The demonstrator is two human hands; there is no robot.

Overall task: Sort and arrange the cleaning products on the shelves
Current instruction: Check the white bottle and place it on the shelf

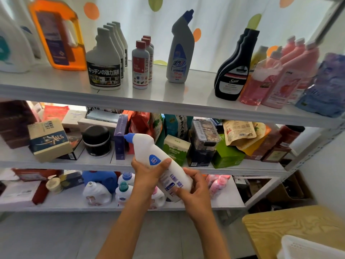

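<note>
I hold a white angled-neck bottle (158, 161) with a blue cap in front of the middle shelf, tilted with its neck up and left. My left hand (147, 172) grips its middle, thumb across the front. My right hand (194, 186) grips its base from the right. On the top shelf (168, 98) stands a matching white bottle (180, 51) with a blue cap, between small red-capped bottles (141, 66) and black bottles (235, 68).
The top shelf also carries grey spray-refill bottles (104, 60), an orange jug (59, 34), pink bottles (280, 75) and a purple pouch (326, 85). Boxes and pouches crowd the middle shelf (84, 163). Detergent bottles (97, 193) stand on the low shelf. A wooden table (298, 227) sits lower right.
</note>
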